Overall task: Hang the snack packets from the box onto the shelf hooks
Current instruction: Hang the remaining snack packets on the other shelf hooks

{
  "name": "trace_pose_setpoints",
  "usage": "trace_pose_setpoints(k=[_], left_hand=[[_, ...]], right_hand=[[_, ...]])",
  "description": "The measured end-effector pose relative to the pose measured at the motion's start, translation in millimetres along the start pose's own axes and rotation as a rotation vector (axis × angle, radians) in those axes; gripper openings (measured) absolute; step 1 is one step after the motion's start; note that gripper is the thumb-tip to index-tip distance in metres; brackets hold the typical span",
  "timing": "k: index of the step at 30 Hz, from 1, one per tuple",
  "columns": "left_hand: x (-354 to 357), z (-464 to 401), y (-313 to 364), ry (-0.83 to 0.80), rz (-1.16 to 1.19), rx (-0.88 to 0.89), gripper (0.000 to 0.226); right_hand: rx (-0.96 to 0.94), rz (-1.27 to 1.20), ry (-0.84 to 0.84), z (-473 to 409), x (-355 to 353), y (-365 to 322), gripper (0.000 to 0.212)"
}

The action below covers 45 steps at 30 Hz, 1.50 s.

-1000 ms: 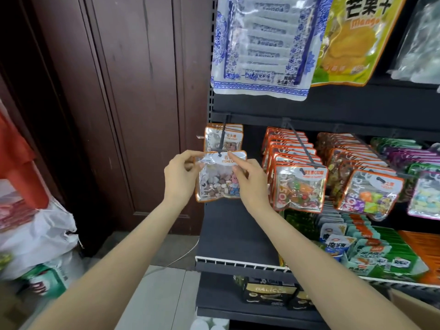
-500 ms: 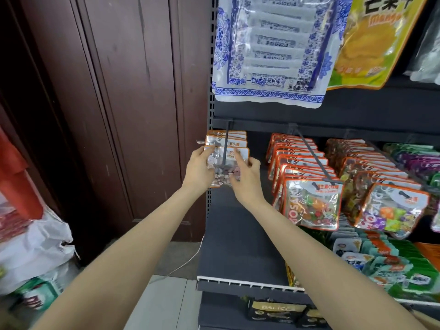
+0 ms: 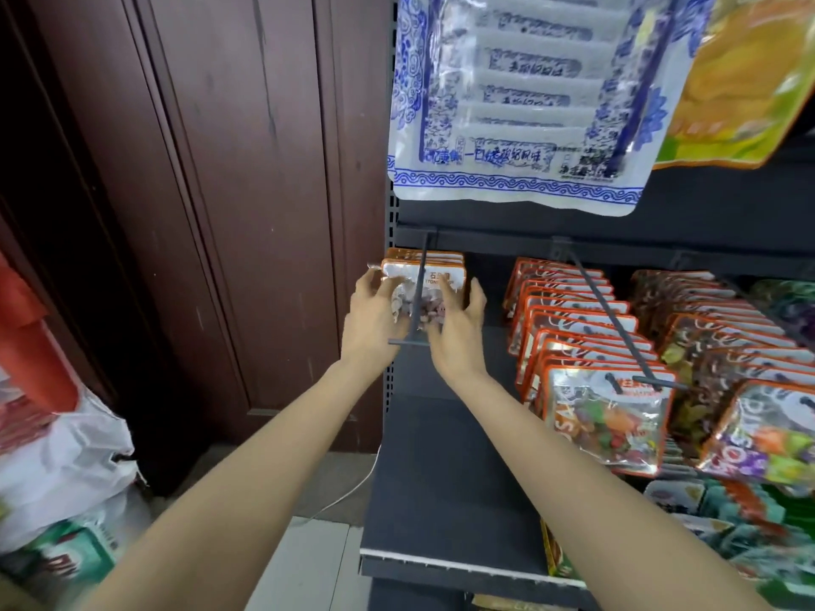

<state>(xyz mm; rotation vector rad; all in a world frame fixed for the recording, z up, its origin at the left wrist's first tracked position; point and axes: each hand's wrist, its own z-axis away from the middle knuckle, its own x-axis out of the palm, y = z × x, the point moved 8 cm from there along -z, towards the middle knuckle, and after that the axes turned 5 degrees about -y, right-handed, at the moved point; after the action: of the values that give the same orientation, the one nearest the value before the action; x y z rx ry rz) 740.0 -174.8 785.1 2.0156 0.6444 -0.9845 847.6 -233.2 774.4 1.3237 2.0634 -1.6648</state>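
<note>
Already threaded, the stone-candy packet [image 3: 422,287] is seen in the head view on the leftmost shelf hook [image 3: 418,297], pushed back against the few like packets [image 3: 424,258] hanging behind it at the rear of the hook. The left hand [image 3: 374,319] is set at the packet's left edge and the right hand [image 3: 458,330] at its right edge, with fingers loosely spread rather than pinched; whether the fingertips touch the foil or have just left it cannot be told (the picture is soft there). This packet is judged to be as good as hung.

Much of the hook's length in front of it is bare, so room for more is left. To the right, the neighbouring hook [image 3: 617,328] is loaded nearly to its tip with orange-edged candy packets [image 3: 604,416], and further full rows [image 3: 723,346] hang beyond. The box named in the task is not in view, so how many packets remain cannot be told.
</note>
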Motion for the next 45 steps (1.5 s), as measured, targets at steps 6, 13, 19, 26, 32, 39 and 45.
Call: trace_pose_setpoints(k=[6,13,19,26,32,39,45], left_hand=[[-7,66,24,0.025,0.266,-0.060,0.013],[54,165,112,-0.316,0.291,0.092,0.019],[150,251,237,-0.575,0.533,0.168,0.017],[301,353,390,-0.900,0.449,0.250,0.022],[419,396,416,-1.059,0.006,0.232,0.047],[466,402,424,-1.113,0.148,0.016,0.052],[477,410,419,-1.087,0.216,-0.092,0.048]], right_hand=[[-0.079,0.031,-0.055,72,-33,-14,0.039],[0.120,0.153,-0.093,198,-103,56,0.026],[0.536,0.246,-0.042,329,-190,186,0.024],[0.914,0.290,-0.137,449,-275,373,0.033],[0.958,0.347,-0.385,478,-282,507,0.052],[0.884,0.324,-0.699,485,-253,546,0.099],[0.711,0.531,-0.670,473,-260,530,0.053]])
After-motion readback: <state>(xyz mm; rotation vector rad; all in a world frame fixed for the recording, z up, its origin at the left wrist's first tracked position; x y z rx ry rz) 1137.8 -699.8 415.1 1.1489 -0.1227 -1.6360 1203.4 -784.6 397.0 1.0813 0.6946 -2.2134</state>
